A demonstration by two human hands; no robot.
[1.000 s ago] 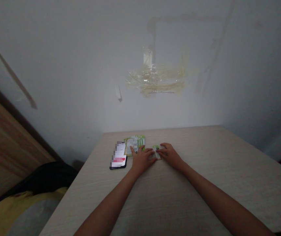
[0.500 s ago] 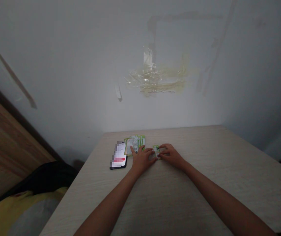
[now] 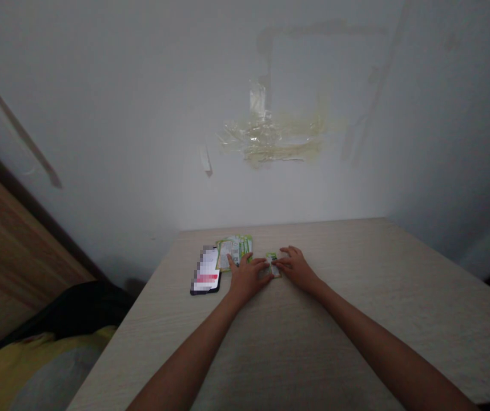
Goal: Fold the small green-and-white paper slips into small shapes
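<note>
A small green and white folded card (image 3: 272,260) lies on the pale wooden table (image 3: 356,297), far from me. My left hand (image 3: 246,277) rests flat beside it, fingers spread, fingertips touching the card's left edge and a fan of green and white cards (image 3: 235,248). My right hand (image 3: 296,267) lies flat on the card's right side, fingers stretched out and pressing on it.
A phone (image 3: 206,273) with a lit screen lies left of the cards. The table butts against a white wall with old tape marks (image 3: 270,137). A wooden panel (image 3: 9,251) and dark and yellow fabric (image 3: 56,342) are at the left.
My right hand's fingers have shifted slightly on the small card. The left hand and the other things have stayed where they were.
</note>
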